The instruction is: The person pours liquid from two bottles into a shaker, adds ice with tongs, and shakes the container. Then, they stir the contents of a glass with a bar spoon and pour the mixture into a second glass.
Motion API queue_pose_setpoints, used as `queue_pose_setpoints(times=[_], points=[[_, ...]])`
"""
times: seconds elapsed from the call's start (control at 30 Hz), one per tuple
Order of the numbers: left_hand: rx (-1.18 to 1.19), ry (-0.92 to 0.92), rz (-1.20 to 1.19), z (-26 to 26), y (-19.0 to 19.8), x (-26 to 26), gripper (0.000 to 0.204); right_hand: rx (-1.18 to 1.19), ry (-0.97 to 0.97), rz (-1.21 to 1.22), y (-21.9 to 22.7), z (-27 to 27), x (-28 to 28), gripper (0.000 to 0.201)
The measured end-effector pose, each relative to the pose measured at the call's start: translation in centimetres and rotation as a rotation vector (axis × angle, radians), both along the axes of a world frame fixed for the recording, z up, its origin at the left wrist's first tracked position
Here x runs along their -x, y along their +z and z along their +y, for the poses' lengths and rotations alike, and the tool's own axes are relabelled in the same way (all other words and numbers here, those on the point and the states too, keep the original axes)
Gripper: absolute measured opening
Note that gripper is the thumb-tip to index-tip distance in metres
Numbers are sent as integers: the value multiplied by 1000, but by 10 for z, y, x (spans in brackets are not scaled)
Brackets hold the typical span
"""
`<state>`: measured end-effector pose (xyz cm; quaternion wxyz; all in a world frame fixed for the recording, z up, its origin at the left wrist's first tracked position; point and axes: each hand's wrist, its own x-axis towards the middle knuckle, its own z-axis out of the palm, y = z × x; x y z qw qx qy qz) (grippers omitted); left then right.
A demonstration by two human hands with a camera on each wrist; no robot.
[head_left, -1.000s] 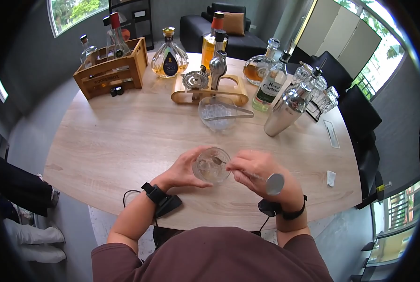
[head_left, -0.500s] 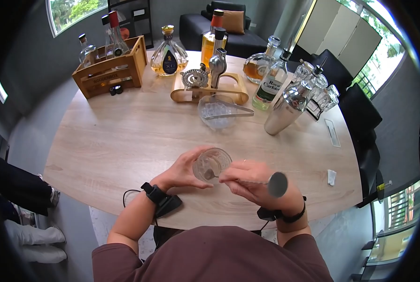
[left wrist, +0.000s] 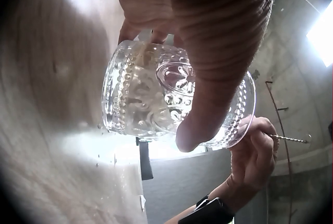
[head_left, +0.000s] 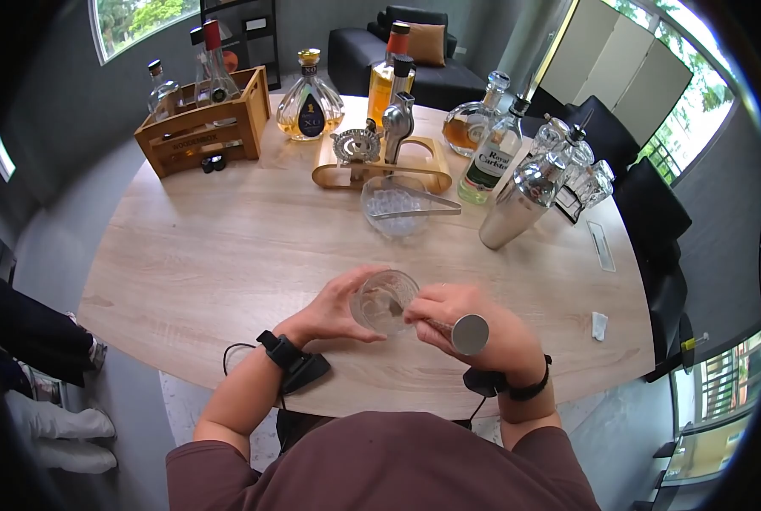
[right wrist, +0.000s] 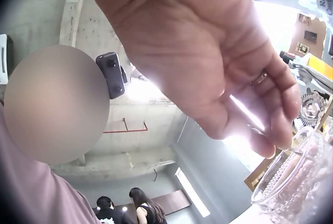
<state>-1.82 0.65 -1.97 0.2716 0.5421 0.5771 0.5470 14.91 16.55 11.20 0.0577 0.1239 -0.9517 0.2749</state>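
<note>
My left hand [head_left: 329, 308] grips a clear embossed glass [head_left: 372, 308] near the front of the table, thumb on the near side and fingers round the far side. Beaded bands and raised patterns show on the glass in the left wrist view. My right hand [head_left: 478, 328], at the glass's right rim, pinches a bar spoon with a twisted handle [left wrist: 289, 139]. The spoon's round flat end [head_left: 470, 334] points back toward me, while its bowl is down inside the glass among what looks like ice and clear liquid.
Beyond the glass stands an ice bowl [head_left: 396, 223] with tongs [head_left: 427, 211] across it. Behind are a wooden bar-tool stand [head_left: 329, 177] and several bottles. A metal shaker [head_left: 517, 213] stands to the right, a wooden crate [head_left: 202, 145] of bottles at the back left.
My right hand has swung the bar spoon about in the glass; its flat end moved slightly right, then back left. The left hand and the glass have stayed in place.
</note>
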Motion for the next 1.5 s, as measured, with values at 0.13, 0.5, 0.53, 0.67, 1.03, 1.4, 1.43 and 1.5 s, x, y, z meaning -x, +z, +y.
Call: queue_pose_setpoints(times=[0.13, 0.5, 0.53, 0.67, 1.03, 1.4, 1.43, 1.5], points=[[29, 9, 34, -2, 3, -2, 94, 124, 84, -32, 6, -5, -2, 13], [18, 10, -38, 0, -1, 0, 93, 125, 48, 27, 20, -3, -11, 17], [18, 11, -37, -1, 0, 0, 93, 161, 6, 68, 23, -2, -13, 17], [-3, 29, 14, -2, 3, 1, 93, 138, -75, 142, 33, 0, -20, 19], [7, 39, 11, -3, 7, 0, 91, 145, -105, 205, 36, 3, -27, 17], [-3, 34, 9, -3, 6, 0, 92, 98, -114, 217, 38, 1, -27, 18], [-2, 34, 8, -3, 6, 0, 92, 96, -110, 222, 38, 1, -27, 18], [37, 29, -24, -3, 5, -1, 92, 97, -107, 225, 37, 0, -27, 17]])
